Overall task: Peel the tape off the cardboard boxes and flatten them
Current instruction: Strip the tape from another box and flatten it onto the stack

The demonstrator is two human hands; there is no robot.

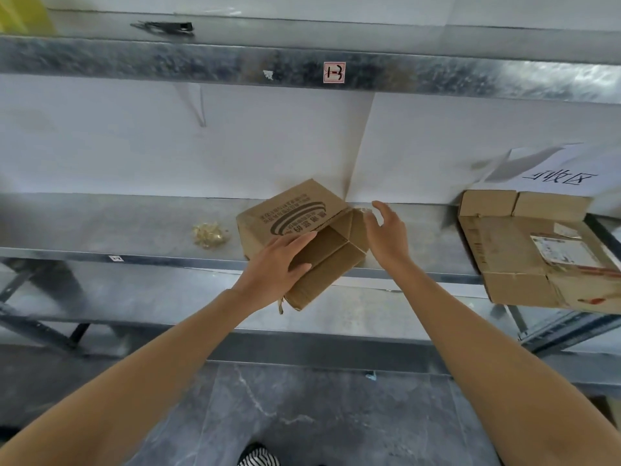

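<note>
Small brown cardboard box (292, 210) with dark printed lettering: held tilted over the near edge of the galvanized metal shelf (134, 223), centre of view. Its end flaps stand open toward the right, and the inside is visible.

Left hand (272, 267): grips the box at its near-left corner. The fingers lie flat across the printed top face and the thumb hooks over the edge of an open flap.

Right hand (389, 237): just right of the open end, with fingers loosely spread and slightly curved. A strip of clear tape (362, 209) sits at the fingertips, by the far-right corner of the box. Cannot tell whether thumb and finger actually pinch it.

Heap of yellowish crumpled tape scraps (208, 234): on the shelf, left of the box and apart from it.

Stack of flattened brown cardboard boxes (510, 250): far right on the same shelf, overhanging its near edge. The top sheet carries a white shipping label (557, 250). A white paper sign (561, 178) with black characters hangs on the wall behind the stack.
</note>
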